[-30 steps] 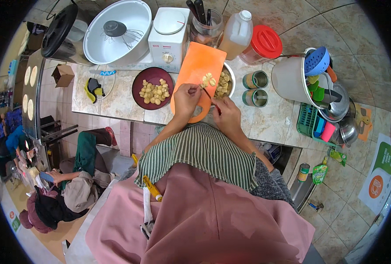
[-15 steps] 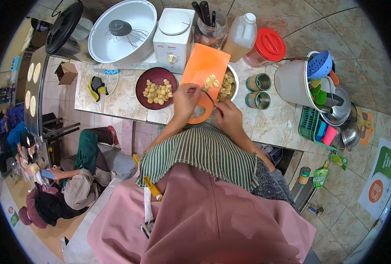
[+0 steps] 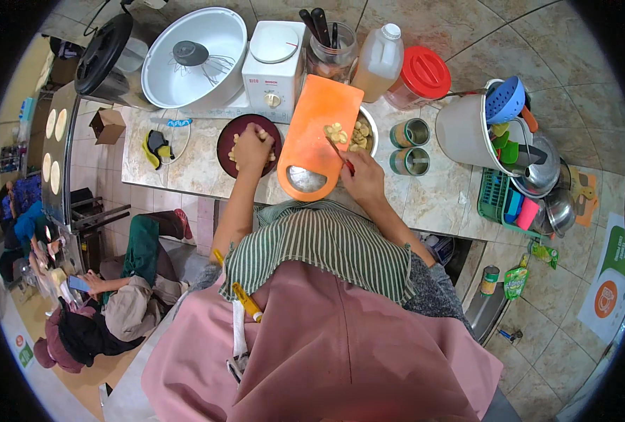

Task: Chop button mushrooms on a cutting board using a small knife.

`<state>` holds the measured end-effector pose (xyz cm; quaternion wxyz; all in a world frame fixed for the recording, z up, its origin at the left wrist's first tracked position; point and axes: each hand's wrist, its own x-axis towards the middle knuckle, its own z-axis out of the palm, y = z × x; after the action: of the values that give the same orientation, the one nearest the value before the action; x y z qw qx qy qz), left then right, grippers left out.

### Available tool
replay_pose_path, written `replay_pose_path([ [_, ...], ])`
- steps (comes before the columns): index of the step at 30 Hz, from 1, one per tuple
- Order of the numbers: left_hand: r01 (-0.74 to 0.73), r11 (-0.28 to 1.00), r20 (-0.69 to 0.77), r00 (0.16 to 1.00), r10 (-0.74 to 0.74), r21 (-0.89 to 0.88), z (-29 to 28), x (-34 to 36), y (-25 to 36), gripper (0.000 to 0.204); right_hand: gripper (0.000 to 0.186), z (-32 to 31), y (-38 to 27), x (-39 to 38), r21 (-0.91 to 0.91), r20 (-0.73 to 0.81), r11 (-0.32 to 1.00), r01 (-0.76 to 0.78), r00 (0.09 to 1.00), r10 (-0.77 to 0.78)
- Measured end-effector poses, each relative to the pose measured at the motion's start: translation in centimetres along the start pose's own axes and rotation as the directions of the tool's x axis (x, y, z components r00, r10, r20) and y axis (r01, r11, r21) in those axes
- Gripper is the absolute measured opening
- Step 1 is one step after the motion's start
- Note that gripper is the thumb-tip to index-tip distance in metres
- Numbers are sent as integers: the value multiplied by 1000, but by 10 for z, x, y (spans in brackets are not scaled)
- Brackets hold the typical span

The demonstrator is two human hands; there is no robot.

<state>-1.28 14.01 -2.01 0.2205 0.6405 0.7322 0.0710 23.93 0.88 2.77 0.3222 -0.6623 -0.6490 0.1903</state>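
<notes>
A dark red plate (image 3: 222, 159) holds small round button mushrooms (image 3: 236, 150). My left hand (image 3: 253, 146) is over it with fingers curled down among the mushrooms; its fingertips are partly hidden. On the orange cutting board (image 3: 323, 102), next to the plate, lies a small heap of mushroom slices (image 3: 336, 133). My right hand (image 3: 364, 180) is closed around the red handle of a small knife (image 3: 336, 149), its blade slanting over the board by the slices. Partly beneath the board's right edge stands a white bowl (image 3: 374, 133) of cut mushrooms (image 3: 360, 135).
Behind the board are a white stand mixer (image 3: 273, 77) with a large bowl (image 3: 217, 81), a jar of knives (image 3: 332, 60), a jug (image 3: 379, 63) and a red-lidded tub (image 3: 425, 74). Two open tins (image 3: 410, 161) and a utensil bucket (image 3: 460, 130) stand right. A person (image 3: 126, 302) sits left.
My left hand has left the board and moved left to the plate of mushrooms. The knife stays in my right hand, which has shifted slightly. The board's handle end is now uncovered.
</notes>
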Motion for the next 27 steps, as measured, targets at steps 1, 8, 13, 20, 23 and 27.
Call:
replay_pose_path([
  [1, -76, 972, -94, 994, 57, -223, -4, -8, 2, 30, 30, -5, -1, -2, -8, -2, 999, -49, 999, 49],
  [8, -438, 637, -222, 893, 392, -635, 8, -67, 57, 25, 31, -2, -14, -4, 54, 15, 998, -43, 999, 42],
  [13, -472, 611, -233, 872, 431, -636, 16, -83, 61, 30, 31, 7, -10, -2, 39, -7, 999, -20, 1000, 20],
  [20, -95, 504, 6, 981, 196, -858, 16, -80, 68, 16, 33, 1, -15, -1, -44, 8, 997, 65, 998, -65],
  [23, 47, 566, 157, 977, 148, -823, 15, -78, 66, 15, 35, -5, -21, -2, -85, 14, 992, 92, 996, -91],
  [27, 46, 495, 138, 979, 152, -868, 19, -79, 65, 17, 38, -8, -24, -7, -151, 33, 975, 166, 986, -162],
])
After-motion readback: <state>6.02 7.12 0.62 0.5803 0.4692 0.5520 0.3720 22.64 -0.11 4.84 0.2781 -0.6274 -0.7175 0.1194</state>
